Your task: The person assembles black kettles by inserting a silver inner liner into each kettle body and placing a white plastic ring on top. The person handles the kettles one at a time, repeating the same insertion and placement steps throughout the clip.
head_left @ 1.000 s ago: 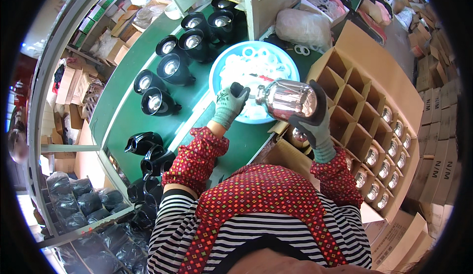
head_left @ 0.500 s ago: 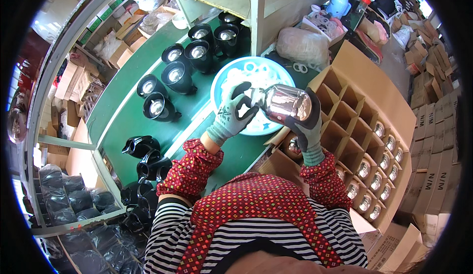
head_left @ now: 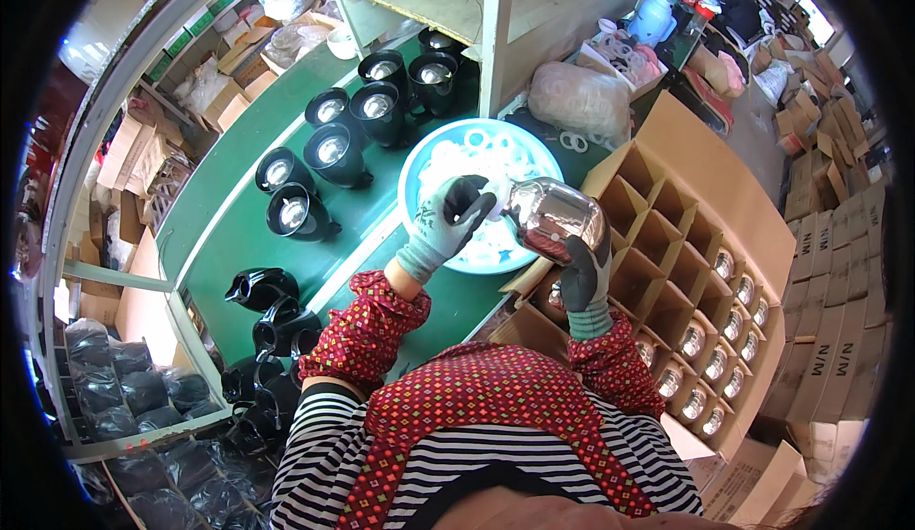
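Over the light blue basin [head_left: 409, 182] I hold a silvery glass flask liner [head_left: 551, 212] tilted sideways, its narrow neck toward the left. My right hand [head_left: 586, 287], in a grey-and-black glove, is closed round the liner's rounded bottom end. Gloved the same way, my left hand [head_left: 448, 227] is pinched at the neck's mouth. Whitish material shows by its fingertips, but I cannot tell whether a ring is between them. White rings [head_left: 477, 138] fill the basin beneath both hands.
Black jugs [head_left: 329, 149] with silvery insides stand on the green table [head_left: 224, 158]; more black jugs [head_left: 262, 287] lie at its near left. At right, a divided carton [head_left: 658, 230] holds several silvery liners [head_left: 693, 339]. A shelf post [head_left: 496, 34] rises behind the basin.
The right hand has slid lower on the liner's bottom end, and the liner tilts more steeply. The left fingers stay pinched by the neck. The whole view has shifted slightly.
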A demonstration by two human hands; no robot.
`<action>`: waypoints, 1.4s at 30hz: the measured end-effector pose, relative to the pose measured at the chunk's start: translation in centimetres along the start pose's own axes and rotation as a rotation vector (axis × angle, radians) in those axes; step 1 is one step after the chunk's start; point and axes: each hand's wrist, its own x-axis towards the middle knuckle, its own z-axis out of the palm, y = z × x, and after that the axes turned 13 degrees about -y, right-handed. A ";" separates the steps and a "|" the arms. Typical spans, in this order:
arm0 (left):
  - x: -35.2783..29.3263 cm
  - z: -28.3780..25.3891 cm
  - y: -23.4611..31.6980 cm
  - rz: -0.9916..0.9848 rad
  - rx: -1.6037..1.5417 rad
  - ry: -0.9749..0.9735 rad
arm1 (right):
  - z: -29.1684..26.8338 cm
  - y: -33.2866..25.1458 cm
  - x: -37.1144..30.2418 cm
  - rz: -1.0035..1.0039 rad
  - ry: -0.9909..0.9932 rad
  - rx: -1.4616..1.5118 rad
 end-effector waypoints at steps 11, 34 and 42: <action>1.4 0.0 -1.6 0.196 0.073 0.022 | 0.9 0.9 1.2 0.083 -0.031 0.374; -3.7 1.2 5.2 0.257 -0.458 0.033 | 4.2 -7.9 -1.3 -0.119 -0.468 -0.722; -10.0 0.5 6.6 0.386 0.075 0.104 | 5.9 -1.5 -4.4 -0.073 -0.246 -0.347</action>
